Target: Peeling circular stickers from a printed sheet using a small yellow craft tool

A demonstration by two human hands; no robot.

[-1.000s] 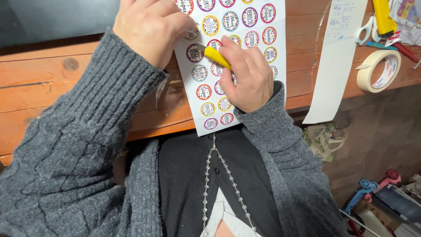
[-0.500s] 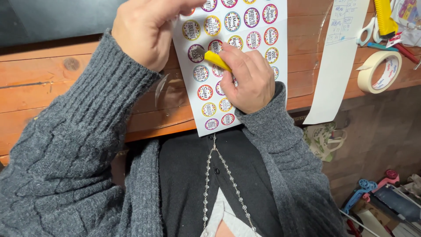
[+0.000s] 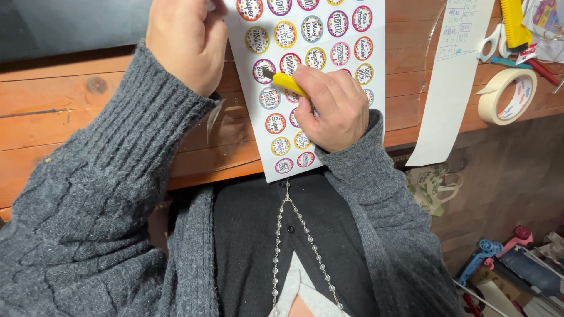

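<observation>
Left hand [image 3: 187, 44] at 11 o'clock, fingers curled, pinching top-left corner of sticker sheet [image 3: 317, 41]. Sheet lies on wooden desk [image 3: 59, 111], overhanging near edge. Right hand [image 3: 332, 108] at centre, closed around yellow knife [image 3: 286, 82], tip on round sticker. Paper strip [image 3: 449, 82], tape roll [image 3: 506, 97] at 2 o'clock.

Workspace is a wooden plank table [image 3: 70, 100] in a warm reddish-brown, with a knot showing in one board. A dark panel [image 3: 70, 23] sits along the far edge at top left (can't tell what it is). Below the table edge, a brownish floor [image 3: 505, 176], a bit dim, with colourful clutter in the lower right corner.
</observation>
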